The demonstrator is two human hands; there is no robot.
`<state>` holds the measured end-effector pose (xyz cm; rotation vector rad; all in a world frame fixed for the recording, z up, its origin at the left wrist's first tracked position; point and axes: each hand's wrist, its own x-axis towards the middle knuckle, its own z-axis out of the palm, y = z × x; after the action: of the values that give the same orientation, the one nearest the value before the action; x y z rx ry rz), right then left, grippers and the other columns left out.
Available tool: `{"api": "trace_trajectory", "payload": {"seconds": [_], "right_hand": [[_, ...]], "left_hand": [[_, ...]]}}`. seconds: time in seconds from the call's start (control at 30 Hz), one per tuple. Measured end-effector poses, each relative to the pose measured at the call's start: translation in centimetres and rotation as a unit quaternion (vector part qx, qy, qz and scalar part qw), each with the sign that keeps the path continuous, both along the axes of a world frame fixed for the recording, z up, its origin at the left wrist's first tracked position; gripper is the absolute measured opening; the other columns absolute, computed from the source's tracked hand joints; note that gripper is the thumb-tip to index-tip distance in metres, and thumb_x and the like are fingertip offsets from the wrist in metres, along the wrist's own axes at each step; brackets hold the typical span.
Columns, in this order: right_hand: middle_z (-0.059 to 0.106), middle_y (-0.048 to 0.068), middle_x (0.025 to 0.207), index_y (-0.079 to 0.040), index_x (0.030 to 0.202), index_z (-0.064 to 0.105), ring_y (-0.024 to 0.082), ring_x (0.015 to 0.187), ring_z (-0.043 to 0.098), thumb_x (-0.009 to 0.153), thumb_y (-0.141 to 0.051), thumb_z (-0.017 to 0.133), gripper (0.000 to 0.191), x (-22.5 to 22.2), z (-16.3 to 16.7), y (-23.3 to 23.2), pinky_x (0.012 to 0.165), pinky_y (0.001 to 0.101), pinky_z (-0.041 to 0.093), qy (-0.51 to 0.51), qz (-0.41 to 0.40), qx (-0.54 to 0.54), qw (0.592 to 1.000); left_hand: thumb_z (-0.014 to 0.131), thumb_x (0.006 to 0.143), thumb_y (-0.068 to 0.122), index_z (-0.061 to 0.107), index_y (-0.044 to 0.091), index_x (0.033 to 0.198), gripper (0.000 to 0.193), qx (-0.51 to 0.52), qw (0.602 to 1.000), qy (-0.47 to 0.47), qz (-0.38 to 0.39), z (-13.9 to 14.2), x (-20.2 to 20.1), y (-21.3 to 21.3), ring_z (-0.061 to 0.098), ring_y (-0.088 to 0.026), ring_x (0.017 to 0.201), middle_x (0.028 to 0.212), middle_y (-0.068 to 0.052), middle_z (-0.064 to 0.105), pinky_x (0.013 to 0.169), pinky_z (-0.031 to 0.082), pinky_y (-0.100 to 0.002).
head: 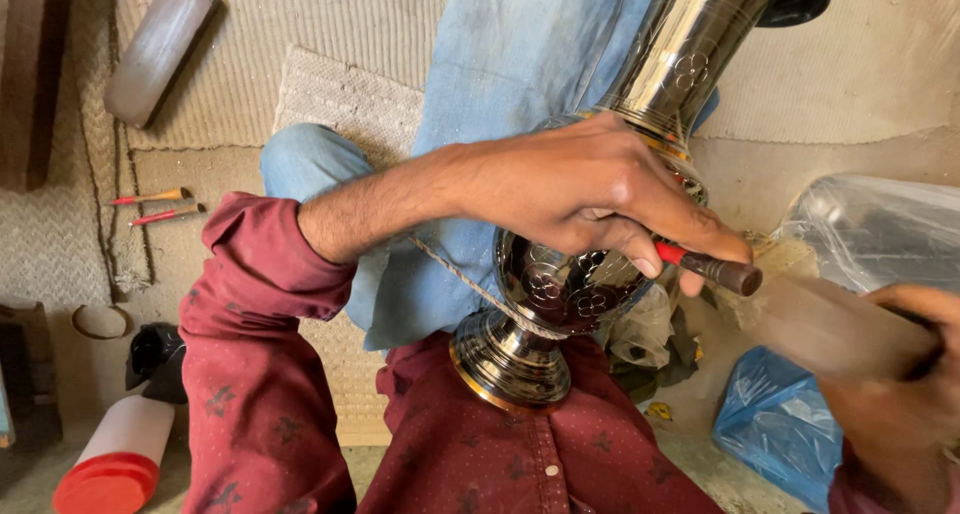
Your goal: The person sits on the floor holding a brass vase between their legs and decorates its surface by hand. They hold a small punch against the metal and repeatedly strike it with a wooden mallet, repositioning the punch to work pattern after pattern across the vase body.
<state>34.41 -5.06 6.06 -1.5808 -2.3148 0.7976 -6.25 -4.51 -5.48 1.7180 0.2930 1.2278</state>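
A dark polished metal vase (560, 284) with engraved flower patterns lies tilted across my lap, its foot against my maroon shirt and its neck pointing up and away. My left hand (590, 189) rests over the vase's belly and pinches a small chisel with a red band (705, 266), the tip against the metal. My right hand (900, 374) at the lower right grips a wooden mallet (830, 324), blurred by motion, close to the chisel's butt end. A thin cord (470, 279) runs across the vase's lower part.
Two red-handled tools (155, 206) lie on the woven mat at left. A wooden block (160, 44) sits at the top left. A white bottle with a red cap (115, 459) stands at the lower left. Clear and blue plastic bags (780, 424) lie at right.
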Motion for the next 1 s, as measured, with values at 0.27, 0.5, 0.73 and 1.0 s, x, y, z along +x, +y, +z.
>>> {"api": "trace_trajectory", "payload": {"seconds": [0.27, 0.5, 0.73, 1.0], "right_hand": [[0.061, 0.015, 0.103, 0.006, 0.112, 0.054, 0.021, 0.088, 0.061, 0.102, 0.008, 0.065, 0.015, -4.3, 1.2, 2.7, 0.087, 0.0312, 0.053, -0.043, 0.035, -0.067, 0.996], [0.062, 0.017, 0.105, 0.006, 0.114, 0.055, 0.023, 0.09, 0.063, 0.1, 0.008, 0.065, 0.017, -7.9, 1.6, 7.6, 0.087, 0.0326, 0.054, -0.13, 0.13, -0.047, 0.982], [0.063, 0.018, 0.106, 0.006, 0.116, 0.056, 0.024, 0.091, 0.064, 0.098, 0.007, 0.065, 0.02, -10.6, 0.6, 14.2, 0.087, 0.034, 0.054, -0.223, 0.23, -0.058, 0.945], [0.065, 0.02, 0.108, 0.006, 0.119, 0.057, 0.026, 0.093, 0.065, 0.097, 0.006, 0.065, 0.023, -10.2, 0.1, 15.1, 0.087, 0.0357, 0.055, -0.249, 0.244, -0.081, 0.934]], "left_hand": [[0.065, 0.11, 0.025, 0.055, 0.018, 0.144, 0.036, -0.038, 0.988, -0.015, 0.148, 0.3, 0.4, -2.1, 0.078, -0.016, 0.103, 0.122, 0.004, 0.075, 0.082, 0.061, -0.03], [0.08, 0.1, 0.009, 0.054, 0.004, 0.143, 0.051, -0.307, 0.886, -0.128, 0.323, 0.1, 3.1, -6.3, 0.054, 0.001, 0.061, 0.112, -0.005, 0.078, 0.054, 0.044, -0.016], [0.079, 0.104, 0.001, 0.046, 0.001, 0.134, 0.045, -0.318, 0.84, -0.225, 0.379, -0.5, 5.6, -7.9, 0.061, -0.003, 0.078, 0.106, -0.009, 0.07, 0.067, 0.052, -0.017], [0.078, 0.101, -0.005, 0.044, 0.002, 0.128, 0.044, -0.313, 0.825, -0.241, 0.405, -1.0, 6.4, -8.2, 0.057, -0.003, 0.074, 0.104, -0.014, 0.068, 0.066, 0.05, -0.017]]}}
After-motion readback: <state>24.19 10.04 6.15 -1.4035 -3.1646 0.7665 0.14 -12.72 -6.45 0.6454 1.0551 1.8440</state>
